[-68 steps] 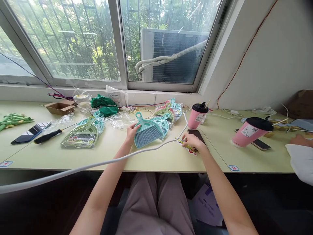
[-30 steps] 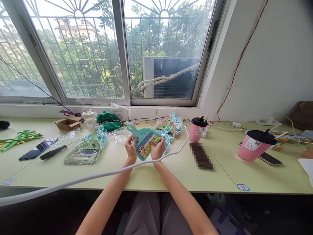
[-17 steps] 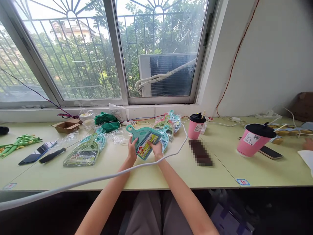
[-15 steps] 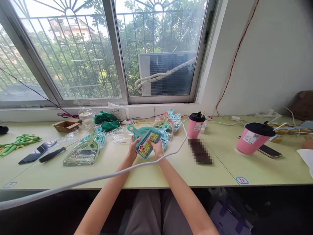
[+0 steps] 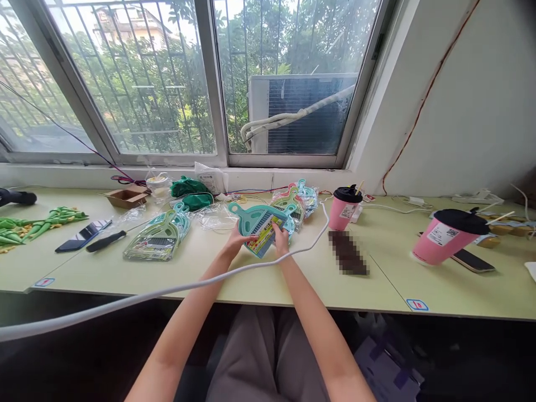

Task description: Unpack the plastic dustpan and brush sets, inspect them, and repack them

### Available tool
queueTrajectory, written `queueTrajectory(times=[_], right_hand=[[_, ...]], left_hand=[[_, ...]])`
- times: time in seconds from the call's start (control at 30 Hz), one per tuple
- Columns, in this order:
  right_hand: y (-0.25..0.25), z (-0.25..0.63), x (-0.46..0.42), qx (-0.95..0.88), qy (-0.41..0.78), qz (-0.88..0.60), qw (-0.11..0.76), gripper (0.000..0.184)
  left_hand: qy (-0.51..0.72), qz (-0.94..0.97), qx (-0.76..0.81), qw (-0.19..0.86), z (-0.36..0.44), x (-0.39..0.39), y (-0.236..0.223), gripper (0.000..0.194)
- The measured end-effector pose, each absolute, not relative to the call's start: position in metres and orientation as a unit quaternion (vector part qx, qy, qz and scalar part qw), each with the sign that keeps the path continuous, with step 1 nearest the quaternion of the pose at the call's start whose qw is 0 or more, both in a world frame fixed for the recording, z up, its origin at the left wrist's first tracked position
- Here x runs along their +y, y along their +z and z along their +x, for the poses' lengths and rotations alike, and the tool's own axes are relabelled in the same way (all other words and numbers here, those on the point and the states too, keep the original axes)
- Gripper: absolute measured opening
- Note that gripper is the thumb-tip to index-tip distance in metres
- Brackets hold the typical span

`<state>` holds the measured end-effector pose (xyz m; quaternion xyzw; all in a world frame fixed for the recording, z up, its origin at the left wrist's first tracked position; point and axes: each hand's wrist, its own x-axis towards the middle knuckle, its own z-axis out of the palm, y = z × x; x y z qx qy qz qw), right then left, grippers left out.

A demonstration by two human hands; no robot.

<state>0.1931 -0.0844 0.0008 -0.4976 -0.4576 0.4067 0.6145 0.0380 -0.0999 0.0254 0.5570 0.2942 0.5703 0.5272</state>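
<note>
In the head view I hold a teal mini dustpan [image 5: 248, 211] with a grey-bristled brush in it, tilted above the table. A yellow printed label card [image 5: 268, 231] lies across the bristles. My left hand [image 5: 235, 243] is closed on the dustpan's left side, its thumb at the card's lower left end. My right hand [image 5: 281, 241] grips from the right, thumb pressed on the card, with its other fingers mostly hidden behind. Another teal dustpan [image 5: 290, 222] sits just behind the held one. A white cable [image 5: 234, 273] passes in front of my wrists.
Wrapped dustpan sets lie left [image 5: 157, 241] and behind [image 5: 299, 201]. Two pink cups [image 5: 341, 212] and a pixelated dark rectangle [image 5: 349, 254] are to the right. At left are a phone [image 5: 82, 237], a black-handled tool [image 5: 104, 242], green stems [image 5: 54, 220] and a cardboard tray [image 5: 126, 196].
My right hand has brought the label card from beside the dark rectangle onto the dustpan's bristles. Most recently, my left thumb has shifted down to the card's lower left end. The view has also shifted.
</note>
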Motion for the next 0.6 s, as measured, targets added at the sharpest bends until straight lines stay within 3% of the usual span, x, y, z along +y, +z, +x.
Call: queueTrajectory(times=[0.13, 0.33, 0.6], right_hand=[[0.0069, 0.1935, -0.0913, -0.336, 0.455, -0.512, 0.646, 0.042], [0.0065, 0.1874, -0.0955, -0.260, 0.476, -0.456, 0.706, 0.038], [0.0039, 0.1844, -0.0954, -0.253, 0.618, -0.339, 0.663, 0.035]], left_hand=[[0.540, 0.549, 0.293, 0.566, 0.0384, -0.0993, 0.0247, 0.076], [0.527, 0.558, 0.309, 0.561, 0.0352, -0.0996, 0.0257, 0.082], [0.572, 0.542, 0.316, 0.528, 0.0362, -0.0932, 0.0205, 0.088]])
